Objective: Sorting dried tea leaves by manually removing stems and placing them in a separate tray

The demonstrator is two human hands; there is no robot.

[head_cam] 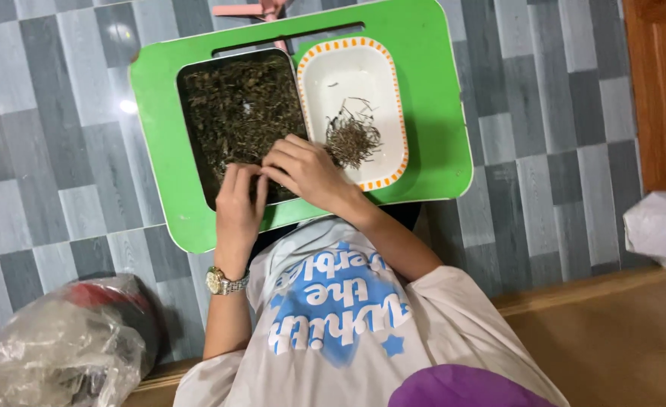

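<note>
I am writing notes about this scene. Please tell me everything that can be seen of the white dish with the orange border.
The white dish is a shallow rounded rectangle, glossy like plastic or melamine, with an orange rim marked by small white dashes. It lies flat on the green tray, right beside the dark tray of dried leaves. It is mostly bare; a small pile of thin brown stems sits near its lower end, with a few loose bits above. The right hand overlaps its lower left corner.
</note>
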